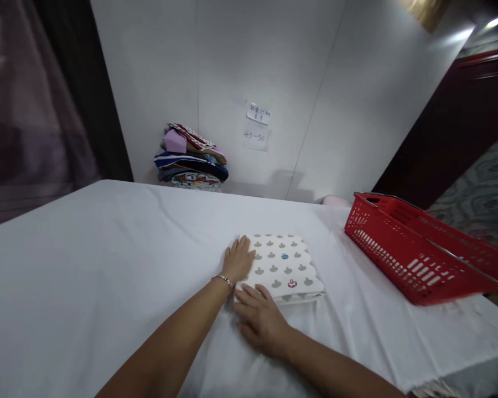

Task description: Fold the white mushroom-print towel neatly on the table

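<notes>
A folded white cloth (280,268) with grey mushroom-like prints, plus a blue one and a red one, lies flat on the white-covered table (120,260). Along its left edge rests my left hand (238,258), fingers stretched out and a bracelet at the wrist. My right hand (260,319) lies at the cloth's near left corner, its fingertips on the edge and the fingers spread. Neither hand grips the fabric. The underside of the folded cloth is hidden.
To the right stands a red plastic basket (394,265) with metal handles. A stack of folded clothes (193,160) sits at the table's far edge against the wall. Two paper notes (256,135) hang on that wall. A curtain (29,99) hangs at the left.
</notes>
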